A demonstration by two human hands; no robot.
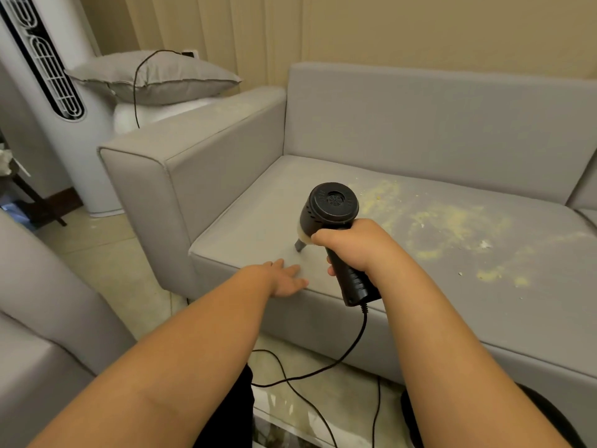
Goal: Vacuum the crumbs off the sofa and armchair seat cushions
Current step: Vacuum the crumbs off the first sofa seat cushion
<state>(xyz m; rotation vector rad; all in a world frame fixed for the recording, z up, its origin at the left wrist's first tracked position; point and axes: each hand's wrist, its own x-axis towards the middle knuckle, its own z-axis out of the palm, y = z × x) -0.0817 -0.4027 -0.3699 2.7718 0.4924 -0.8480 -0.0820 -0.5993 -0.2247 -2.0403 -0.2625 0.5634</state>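
Two bare hands over one grey sofa (420,124). Right hand (350,242): fingers curled tight round the handle of a black corded handheld vacuum (332,218), round vented rear cap facing the camera, grey nozzle (299,245) pointing down onto the seat cushion (258,221) near its front left part; whether the tip touches the fabric cannot be told. Left hand (284,279): relaxed, fingers straight, lying flat on the cushion's front edge, just beside the nozzle and apart from the vacuum. Crumbs (452,221): yellowish scatter in patches across the middle and right of the same cushion, to the right of the vacuum; the stretch of cushion under and left of the nozzle looks mostly bare. Faint yellowish specks also on top of the sofa's left armrest (193,147). Cord (349,347): black, running from the handle's base down over the cushion front to the floor in loops. Armchair (38,318): grey, at the lower left edge, partly in view. Throw pillow (155,76): grey, resting behind the armrest, a thin black wire draped over it. Tower air conditioner (42,76): white, upright at upper left.
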